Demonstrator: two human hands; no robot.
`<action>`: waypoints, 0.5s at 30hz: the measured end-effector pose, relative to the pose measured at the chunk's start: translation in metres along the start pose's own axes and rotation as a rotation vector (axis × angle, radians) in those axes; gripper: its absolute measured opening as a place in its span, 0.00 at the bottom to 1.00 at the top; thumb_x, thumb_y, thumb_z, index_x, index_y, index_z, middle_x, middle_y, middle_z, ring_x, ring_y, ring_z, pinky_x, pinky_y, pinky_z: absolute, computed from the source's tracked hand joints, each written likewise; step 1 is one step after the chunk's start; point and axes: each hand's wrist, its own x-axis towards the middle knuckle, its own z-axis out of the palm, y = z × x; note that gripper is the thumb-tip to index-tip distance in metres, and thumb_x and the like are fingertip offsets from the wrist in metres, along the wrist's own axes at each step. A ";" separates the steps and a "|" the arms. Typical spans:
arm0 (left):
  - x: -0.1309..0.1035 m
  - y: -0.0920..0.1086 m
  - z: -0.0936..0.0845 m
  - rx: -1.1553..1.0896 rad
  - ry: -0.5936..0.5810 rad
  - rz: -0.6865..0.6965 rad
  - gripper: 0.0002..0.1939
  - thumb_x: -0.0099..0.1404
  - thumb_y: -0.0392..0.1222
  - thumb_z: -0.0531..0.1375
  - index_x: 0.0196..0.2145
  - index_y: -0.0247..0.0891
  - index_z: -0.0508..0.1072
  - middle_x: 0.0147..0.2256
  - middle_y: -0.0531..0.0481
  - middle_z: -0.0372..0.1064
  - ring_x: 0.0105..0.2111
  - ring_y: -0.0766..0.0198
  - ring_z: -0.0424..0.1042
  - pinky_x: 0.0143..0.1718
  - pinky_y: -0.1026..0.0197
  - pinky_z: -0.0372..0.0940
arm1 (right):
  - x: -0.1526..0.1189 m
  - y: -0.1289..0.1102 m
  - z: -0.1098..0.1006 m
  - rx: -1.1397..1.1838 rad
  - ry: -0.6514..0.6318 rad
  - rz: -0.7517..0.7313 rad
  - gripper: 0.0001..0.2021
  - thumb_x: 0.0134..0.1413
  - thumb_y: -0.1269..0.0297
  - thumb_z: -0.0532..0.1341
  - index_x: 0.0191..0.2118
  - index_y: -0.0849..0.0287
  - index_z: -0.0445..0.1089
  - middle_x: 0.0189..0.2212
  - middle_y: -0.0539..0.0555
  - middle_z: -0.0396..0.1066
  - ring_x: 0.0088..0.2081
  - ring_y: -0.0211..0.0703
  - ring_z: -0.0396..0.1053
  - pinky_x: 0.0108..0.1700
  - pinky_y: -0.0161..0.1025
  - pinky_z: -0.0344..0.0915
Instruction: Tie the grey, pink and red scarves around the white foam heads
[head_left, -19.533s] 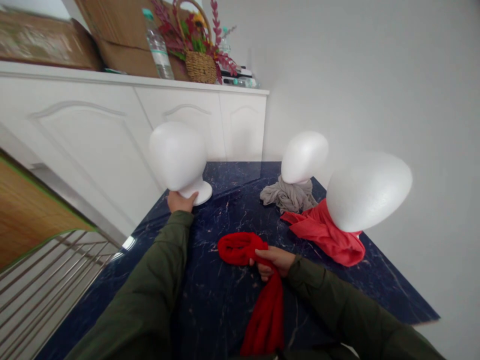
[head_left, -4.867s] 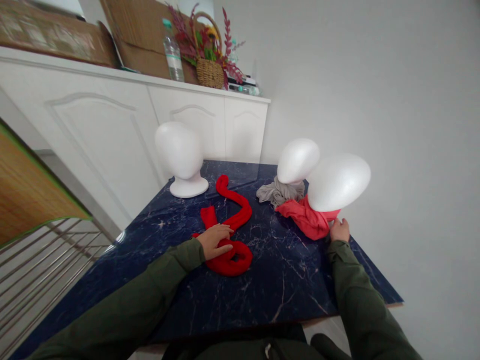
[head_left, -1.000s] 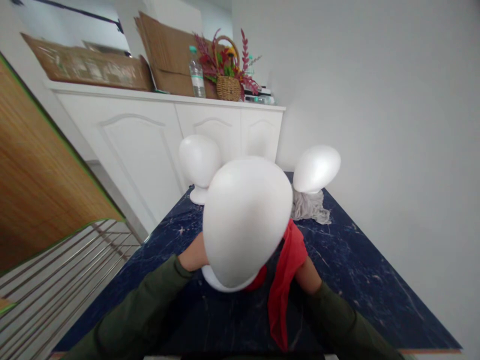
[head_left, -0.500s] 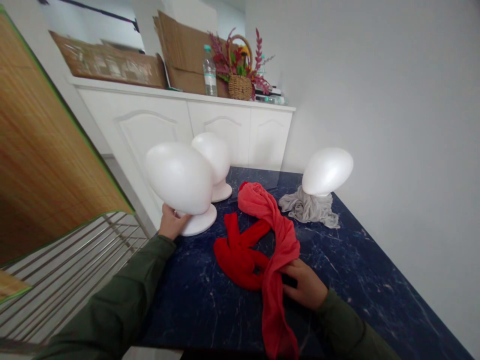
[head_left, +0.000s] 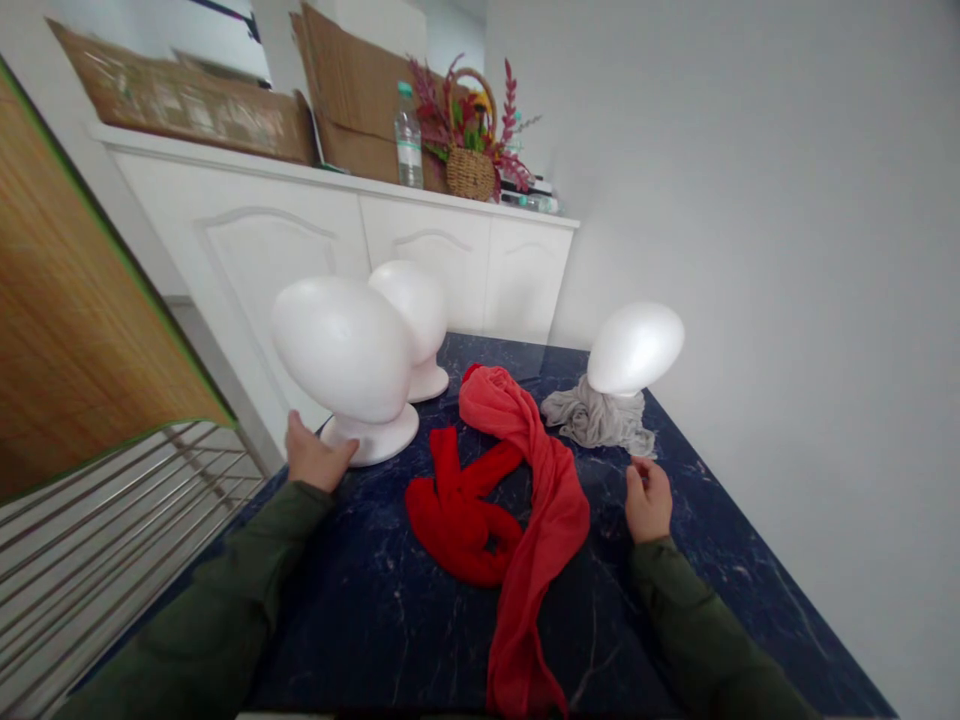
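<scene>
Your right hand point(head_left: 649, 497) has let go of the coral scarf point(head_left: 541, 480) it gripped half a second ago and now hovers, fingers loosely curled, to the right of it near the grey scarf point(head_left: 596, 420). Your left hand point(head_left: 315, 460) has slipped off the base of the near foam head point(head_left: 345, 360) and rests just beside it. That head, pulled in front of you a second ago wearing the coral scarf, now stands bare at the left, beside the far foam head point(head_left: 412, 312).
</scene>
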 end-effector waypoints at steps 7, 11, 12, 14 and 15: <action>-0.103 0.069 -0.006 -0.174 -0.045 0.546 0.40 0.51 0.38 0.58 0.59 0.38 0.43 0.57 0.38 0.45 0.57 0.49 0.48 0.56 0.45 0.50 | 0.074 0.047 0.022 -0.220 0.091 -0.042 0.25 0.53 0.58 0.46 0.51 0.72 0.57 0.49 0.70 0.57 0.51 0.54 0.54 0.51 0.53 0.52; -0.131 0.108 0.010 -0.228 -0.415 0.956 0.27 0.54 0.33 0.53 0.52 0.45 0.55 0.49 0.45 0.61 0.52 0.58 0.58 0.57 0.47 0.48 | 0.068 0.021 0.060 -0.181 -0.174 -0.159 0.20 0.51 0.55 0.50 0.40 0.69 0.67 0.39 0.67 0.66 0.45 0.54 0.60 0.48 0.52 0.54; -0.133 0.115 0.018 -0.244 -0.487 1.003 0.24 0.55 0.33 0.52 0.51 0.45 0.58 0.48 0.46 0.63 0.52 0.59 0.59 0.57 0.47 0.48 | 0.060 0.012 0.071 -0.158 -0.246 -0.196 0.19 0.50 0.55 0.52 0.38 0.67 0.68 0.37 0.65 0.68 0.43 0.53 0.62 0.48 0.50 0.55; -0.134 0.124 0.035 -0.250 -0.612 1.060 0.21 0.56 0.34 0.52 0.48 0.42 0.61 0.47 0.45 0.64 0.51 0.60 0.60 0.58 0.49 0.47 | 0.043 -0.005 0.089 -0.097 -0.370 -0.267 0.17 0.47 0.57 0.56 0.38 0.64 0.69 0.36 0.61 0.69 0.41 0.49 0.64 0.47 0.46 0.57; -0.134 0.128 0.044 -0.242 -0.679 1.079 0.20 0.57 0.35 0.52 0.48 0.41 0.62 0.48 0.45 0.64 0.51 0.60 0.59 0.58 0.50 0.48 | 0.036 -0.011 0.096 -0.063 -0.414 -0.293 0.16 0.45 0.58 0.57 0.39 0.62 0.69 0.37 0.59 0.70 0.41 0.47 0.64 0.48 0.43 0.58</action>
